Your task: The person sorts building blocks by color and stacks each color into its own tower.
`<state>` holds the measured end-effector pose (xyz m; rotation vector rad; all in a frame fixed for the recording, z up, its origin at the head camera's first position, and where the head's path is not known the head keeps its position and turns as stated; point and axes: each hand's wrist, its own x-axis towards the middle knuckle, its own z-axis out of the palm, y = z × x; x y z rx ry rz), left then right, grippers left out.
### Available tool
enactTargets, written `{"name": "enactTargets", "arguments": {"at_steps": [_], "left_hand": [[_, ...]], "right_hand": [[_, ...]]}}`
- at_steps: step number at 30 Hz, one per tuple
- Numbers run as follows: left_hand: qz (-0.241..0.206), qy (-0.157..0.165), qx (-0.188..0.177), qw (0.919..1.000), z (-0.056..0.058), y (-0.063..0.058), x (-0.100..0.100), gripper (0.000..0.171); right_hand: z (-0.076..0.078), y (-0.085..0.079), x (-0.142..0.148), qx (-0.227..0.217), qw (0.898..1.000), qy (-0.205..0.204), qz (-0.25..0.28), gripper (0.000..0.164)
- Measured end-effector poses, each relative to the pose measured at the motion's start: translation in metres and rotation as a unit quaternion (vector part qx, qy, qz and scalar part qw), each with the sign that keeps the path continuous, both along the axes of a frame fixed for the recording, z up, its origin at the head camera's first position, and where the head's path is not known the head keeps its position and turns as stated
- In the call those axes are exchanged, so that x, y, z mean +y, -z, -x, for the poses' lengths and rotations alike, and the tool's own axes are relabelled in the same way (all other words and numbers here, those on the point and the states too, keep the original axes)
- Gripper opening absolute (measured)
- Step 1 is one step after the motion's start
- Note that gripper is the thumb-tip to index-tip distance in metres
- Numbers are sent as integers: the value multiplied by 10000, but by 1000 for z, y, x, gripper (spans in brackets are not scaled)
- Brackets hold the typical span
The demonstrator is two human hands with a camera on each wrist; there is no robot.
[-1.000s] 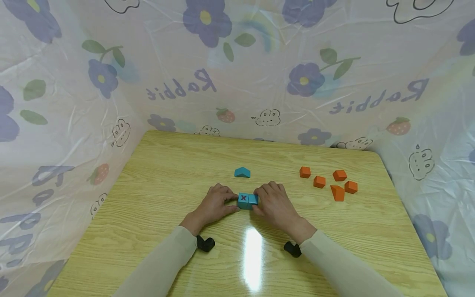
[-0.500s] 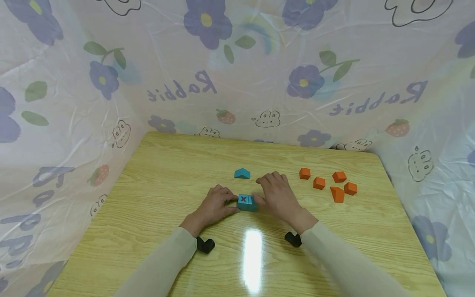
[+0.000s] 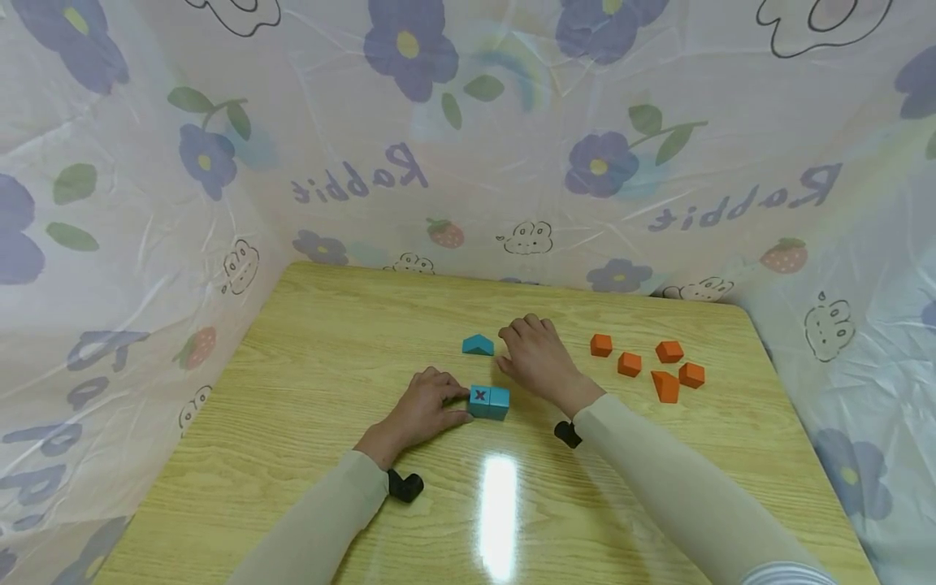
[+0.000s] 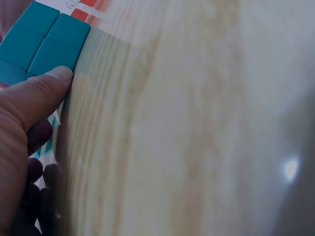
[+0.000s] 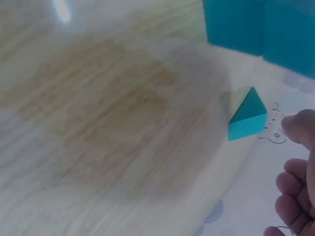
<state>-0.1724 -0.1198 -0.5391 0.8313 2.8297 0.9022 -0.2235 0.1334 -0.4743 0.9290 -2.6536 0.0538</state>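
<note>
Several blue cube blocks (image 3: pixel 490 411) stand pressed together near the table's middle, one with a red X on top. My left hand (image 3: pixel 415 413) holds their left end between thumb and forefinger; in the left wrist view the thumb (image 4: pixel 42 93) lies on a block face (image 4: pixel 53 55). Behind them sits a blue triangular block (image 3: pixel 478 346), sloped faces up. Just right of it hovers my right hand (image 3: pixel 539 361), fingers loosely bent and holding nothing. The right wrist view shows the triangular block (image 5: pixel 250 118) apart from the right thumb (image 5: pixel 300 129).
Several orange blocks (image 3: pixel 629 364) lie scattered at the right, among them a slanted one (image 3: pixel 666 387). The wood-grain table (image 3: pixel 329 341) meets a patterned cloth wall (image 3: pixel 475 179) at the back and sides.
My right hand has let go of the blue blocks' right end and moved away and back, beside the triangular block. My left hand stays where it was.
</note>
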Motion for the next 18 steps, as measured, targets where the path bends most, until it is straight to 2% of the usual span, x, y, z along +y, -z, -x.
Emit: {"name": "enactTargets", "arguments": {"at_steps": [8,18], "left_hand": [[14,-12,11,10000,0,1,-1,39],[3,45,100,9999,0,-1,0,38]], "right_hand": [[19,8,-10,-314,9989,13,-353,42],[31,14,-18,-134,9967,-66,-802,45]]}}
